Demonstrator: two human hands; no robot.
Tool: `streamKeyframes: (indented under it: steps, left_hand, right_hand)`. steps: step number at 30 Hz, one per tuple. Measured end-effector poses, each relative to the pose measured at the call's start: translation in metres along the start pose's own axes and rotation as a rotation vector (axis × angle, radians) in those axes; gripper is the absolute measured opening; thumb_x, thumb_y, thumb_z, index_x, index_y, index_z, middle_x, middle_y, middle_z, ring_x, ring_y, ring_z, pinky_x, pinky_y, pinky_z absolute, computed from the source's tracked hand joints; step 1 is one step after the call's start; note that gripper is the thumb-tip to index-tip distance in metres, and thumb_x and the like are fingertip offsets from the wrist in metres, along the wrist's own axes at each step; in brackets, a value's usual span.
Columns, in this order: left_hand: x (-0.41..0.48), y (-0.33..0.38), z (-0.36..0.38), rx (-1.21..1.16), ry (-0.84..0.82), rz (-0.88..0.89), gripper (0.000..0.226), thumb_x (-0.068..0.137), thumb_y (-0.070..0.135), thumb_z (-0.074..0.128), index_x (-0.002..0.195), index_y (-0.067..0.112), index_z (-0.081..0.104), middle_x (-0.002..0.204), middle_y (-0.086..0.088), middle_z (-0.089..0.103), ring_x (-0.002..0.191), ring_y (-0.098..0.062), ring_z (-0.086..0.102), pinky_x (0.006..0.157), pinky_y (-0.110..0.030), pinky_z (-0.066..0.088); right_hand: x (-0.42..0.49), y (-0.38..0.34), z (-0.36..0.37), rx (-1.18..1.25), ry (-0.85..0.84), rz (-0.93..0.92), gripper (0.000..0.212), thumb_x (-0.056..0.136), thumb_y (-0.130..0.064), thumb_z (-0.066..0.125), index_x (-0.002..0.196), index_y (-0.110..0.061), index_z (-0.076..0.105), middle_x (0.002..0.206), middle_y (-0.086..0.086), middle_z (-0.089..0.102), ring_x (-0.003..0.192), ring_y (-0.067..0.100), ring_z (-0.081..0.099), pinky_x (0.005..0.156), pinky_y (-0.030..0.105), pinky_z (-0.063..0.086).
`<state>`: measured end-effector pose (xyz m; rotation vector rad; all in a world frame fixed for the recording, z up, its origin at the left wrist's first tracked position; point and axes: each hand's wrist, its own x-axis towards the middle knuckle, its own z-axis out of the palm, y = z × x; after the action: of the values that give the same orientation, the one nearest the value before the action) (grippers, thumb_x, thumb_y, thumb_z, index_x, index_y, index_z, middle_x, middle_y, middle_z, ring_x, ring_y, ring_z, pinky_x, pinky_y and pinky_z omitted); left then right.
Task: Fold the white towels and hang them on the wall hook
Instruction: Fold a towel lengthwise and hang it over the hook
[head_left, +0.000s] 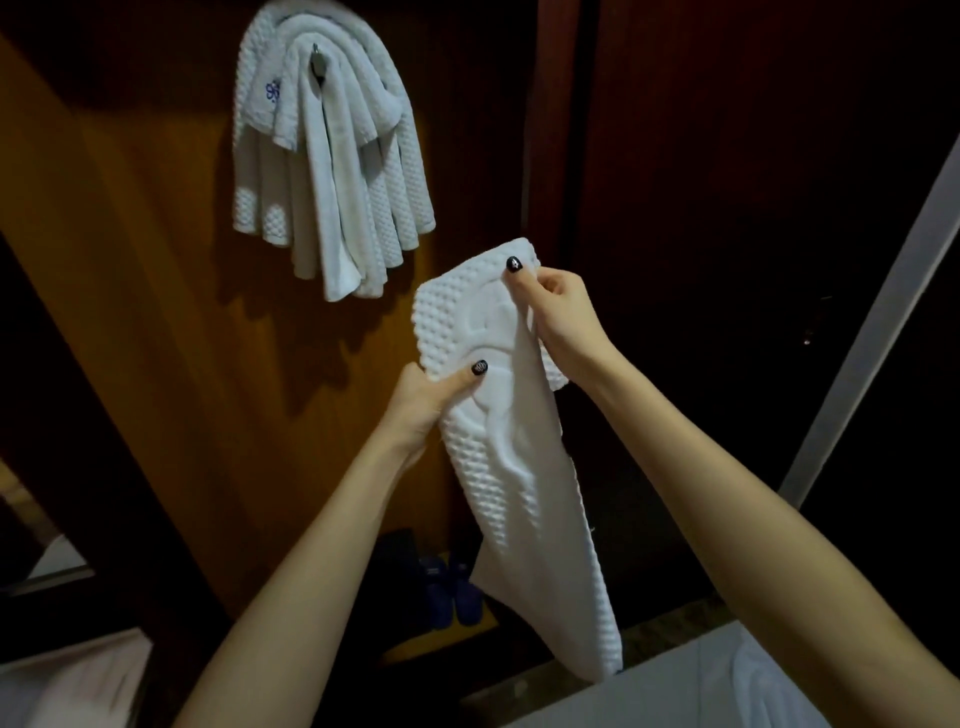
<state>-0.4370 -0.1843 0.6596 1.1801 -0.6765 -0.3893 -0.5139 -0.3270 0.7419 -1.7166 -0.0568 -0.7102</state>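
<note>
A white waffle-textured towel (524, 499) hangs folded lengthwise in front of me, its lower end trailing down to the right. My left hand (431, 395) grips its left edge with the thumb on top. My right hand (550, 306) pinches the towel's upper end, thumb pressed on the fabric. Up on the wooden wall, a metal hook (318, 61) carries several white towels (332, 171) draped over it, one with a blue emblem.
The orange-brown wooden panel (156, 260) fills the left; a dark door panel (727, 182) stands to the right with a pale metal bar (872, 322). Blue slippers (452, 587) sit low on the floor. White fabric (67, 675) lies at the bottom left and bottom right.
</note>
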Motion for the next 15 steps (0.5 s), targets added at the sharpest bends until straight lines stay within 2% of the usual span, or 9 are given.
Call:
streamKeyframes:
  steps: [3,5,7,10,12,15]
  left_hand:
    - [0.005,0.004,0.001,-0.132,-0.037,0.031,0.025,0.076,0.017,0.074,0.1,0.02,0.075,0.115,-0.01,0.069,0.108,-0.028,0.065,0.084,-0.037,0.055]
    - [0.009,0.01,0.002,-0.204,-0.065,0.014,0.025,0.079,0.015,0.07,0.104,0.017,0.074,0.117,-0.012,0.067,0.111,-0.028,0.063,0.089,-0.039,0.054]
    - [0.012,0.015,0.003,-0.252,-0.071,-0.002,0.026,0.08,0.012,0.068,0.106,0.012,0.072,0.116,-0.015,0.067,0.11,-0.029,0.063,0.09,-0.04,0.054]
    - [0.017,0.024,0.006,-0.281,-0.075,0.012,0.022,0.082,0.008,0.065,0.103,0.01,0.071,0.109,-0.013,0.07,0.101,-0.026,0.067,0.08,-0.036,0.057]
    - [0.02,0.03,0.006,-0.289,-0.073,0.023,0.021,0.086,0.005,0.061,0.105,0.009,0.068,0.106,-0.012,0.071,0.098,-0.025,0.069,0.075,-0.034,0.057]
    - [0.026,0.041,0.004,-0.259,-0.087,0.033,0.021,0.085,0.008,0.064,0.106,0.01,0.069,0.107,-0.012,0.071,0.099,-0.025,0.068,0.076,-0.035,0.057]
  right_hand:
    - [0.002,-0.001,-0.013,0.058,-0.056,0.119,0.06,0.098,-0.036,0.054,0.097,0.024,0.052,0.09,0.026,0.053,0.08,0.035,0.05,0.071,0.044,0.039]
    - [-0.002,0.005,-0.025,0.026,-0.093,0.171,0.056,0.098,-0.041,0.053,0.112,0.013,0.058,0.103,0.027,0.063,0.091,0.035,0.062,0.079,0.045,0.05]
    - [-0.009,0.014,-0.034,0.031,-0.15,0.225,0.048,0.099,-0.041,0.051,0.115,0.003,0.062,0.106,0.016,0.067,0.094,0.027,0.065,0.083,0.042,0.052]
    - [-0.022,0.027,-0.039,0.138,-0.196,0.24,0.04,0.096,-0.038,0.053,0.124,-0.011,0.062,0.113,0.007,0.068,0.1,0.025,0.067,0.085,0.038,0.055]
    - [-0.029,0.032,-0.038,0.175,-0.192,0.235,0.037,0.092,-0.04,0.055,0.12,-0.017,0.065,0.114,0.005,0.069,0.104,0.024,0.067,0.086,0.037,0.055]
    - [-0.034,0.028,-0.032,0.129,-0.19,0.219,0.025,0.096,-0.037,0.055,0.092,-0.024,0.076,0.097,-0.001,0.074,0.09,0.017,0.07,0.075,0.029,0.056]
